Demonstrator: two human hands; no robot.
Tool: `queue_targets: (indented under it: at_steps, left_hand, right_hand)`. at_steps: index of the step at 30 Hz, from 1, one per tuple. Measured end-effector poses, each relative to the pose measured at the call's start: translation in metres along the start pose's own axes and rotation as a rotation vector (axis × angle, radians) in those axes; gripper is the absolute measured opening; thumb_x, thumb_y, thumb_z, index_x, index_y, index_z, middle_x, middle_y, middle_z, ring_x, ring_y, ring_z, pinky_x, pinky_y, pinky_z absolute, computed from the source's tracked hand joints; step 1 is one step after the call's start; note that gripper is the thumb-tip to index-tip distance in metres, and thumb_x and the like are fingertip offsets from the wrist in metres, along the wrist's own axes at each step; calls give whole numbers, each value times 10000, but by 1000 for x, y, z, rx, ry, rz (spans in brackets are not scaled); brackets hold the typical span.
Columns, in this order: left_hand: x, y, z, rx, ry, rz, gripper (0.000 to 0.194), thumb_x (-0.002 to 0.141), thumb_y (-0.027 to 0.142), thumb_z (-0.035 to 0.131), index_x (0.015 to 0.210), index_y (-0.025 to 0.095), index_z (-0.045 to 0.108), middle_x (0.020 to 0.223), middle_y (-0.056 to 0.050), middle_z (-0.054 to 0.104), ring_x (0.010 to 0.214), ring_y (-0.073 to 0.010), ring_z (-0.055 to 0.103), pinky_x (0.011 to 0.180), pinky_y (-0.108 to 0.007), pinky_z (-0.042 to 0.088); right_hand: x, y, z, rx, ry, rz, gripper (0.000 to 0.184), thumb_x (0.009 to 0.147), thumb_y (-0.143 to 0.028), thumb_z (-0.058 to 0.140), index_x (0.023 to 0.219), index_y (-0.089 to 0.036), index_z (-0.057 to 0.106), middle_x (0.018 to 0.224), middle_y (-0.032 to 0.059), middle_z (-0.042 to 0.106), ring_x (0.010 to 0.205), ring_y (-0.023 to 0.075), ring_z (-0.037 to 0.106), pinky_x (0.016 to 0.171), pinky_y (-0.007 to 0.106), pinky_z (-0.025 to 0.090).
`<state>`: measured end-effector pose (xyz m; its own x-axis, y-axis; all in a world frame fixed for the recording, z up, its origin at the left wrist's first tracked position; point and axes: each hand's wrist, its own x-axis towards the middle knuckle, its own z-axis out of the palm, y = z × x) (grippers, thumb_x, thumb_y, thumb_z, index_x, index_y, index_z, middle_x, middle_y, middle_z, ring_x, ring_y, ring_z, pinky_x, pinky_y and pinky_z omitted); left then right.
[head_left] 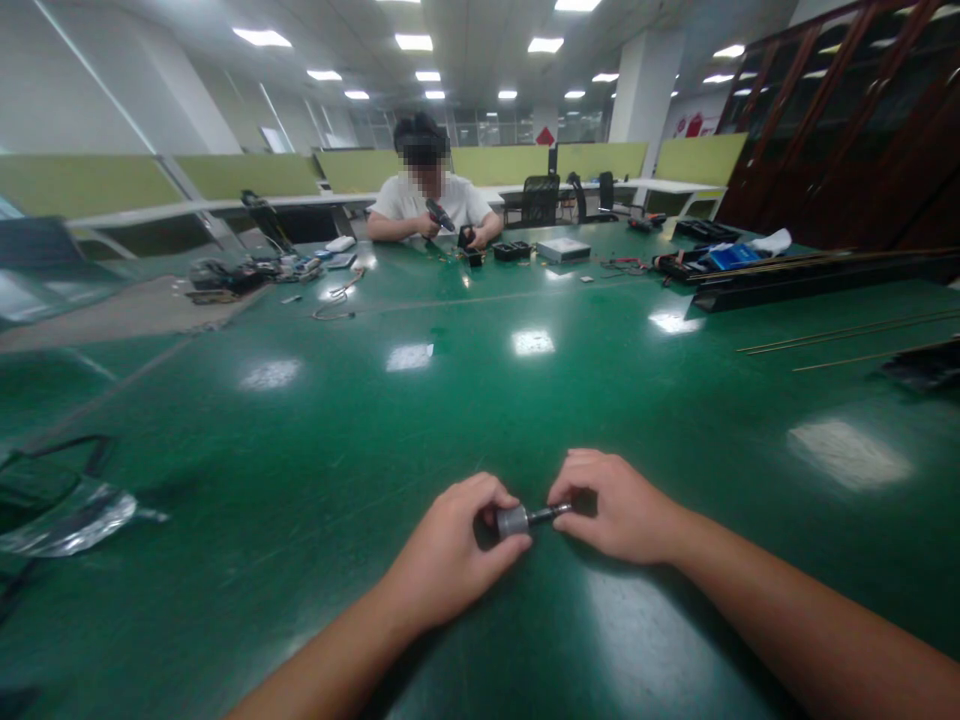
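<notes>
Low in the middle of the head view, a short grey metal cylinder with a thin dark shaft (514, 521) lies on its side between my hands. My left hand (461, 535) pinches the cylinder between thumb and fingers. At the shaft's right end, the thumb and fingers of my right hand (616, 508) are closed on the shiny tip. Fingers cover part of both ends, so the exact kind of part cannot be told. Both hands are just over the green tabletop (465, 420).
Across the table a person (427, 195) holds a power drill (440, 215) and a black part. Black trays (512, 250), a silver box (564, 249) and tools stand near them. Long black rails (810, 282) and thin rods lie right; clear plastic wrapping (75, 520) lies left.
</notes>
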<state>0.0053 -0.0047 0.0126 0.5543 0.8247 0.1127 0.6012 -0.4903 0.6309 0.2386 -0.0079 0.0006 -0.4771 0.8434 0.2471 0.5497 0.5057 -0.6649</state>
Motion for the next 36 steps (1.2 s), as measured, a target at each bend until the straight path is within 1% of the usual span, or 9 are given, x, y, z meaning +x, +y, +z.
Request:
queue_targets:
  at_steps: [15, 21, 30, 36]
  left_hand:
    - [-1, 0, 0, -3, 1, -7, 145, 799, 222, 700, 875, 194, 580, 838, 5, 598, 778, -176, 566, 723, -291, 407]
    - [-1, 1, 0, -8, 0, -10, 150, 794, 228, 707, 870, 191, 582, 835, -1, 600, 778, -181, 566, 723, -294, 408]
    - [-3, 0, -2, -7, 2, -16, 136, 794, 215, 699, 875, 197, 591, 859, -2, 618, 800, -183, 577, 733, -294, 412]
    - [-2, 0, -2, -3, 6, -9, 139, 794, 229, 698, 879, 195, 594, 856, -11, 624, 791, -185, 576, 727, -293, 422]
  right_hand:
    - [0, 1, -4, -9, -1, 4, 90, 732, -106, 727, 782, -168, 686, 752, 11, 654, 753, 155, 571, 728, 292, 412]
    - [-2, 1, -7, -8, -13, 26, 94, 725, -104, 726, 784, -167, 688, 755, 17, 650, 748, 156, 569, 688, 274, 415]
    - [-2, 1, -9, -31, -33, 44, 96, 728, -108, 716, 798, -170, 693, 772, 21, 660, 755, 160, 572, 704, 284, 430]
    - [-3, 3, -12, -7, -34, 47, 112, 720, -101, 715, 803, -173, 696, 785, 23, 668, 757, 159, 586, 702, 274, 447]
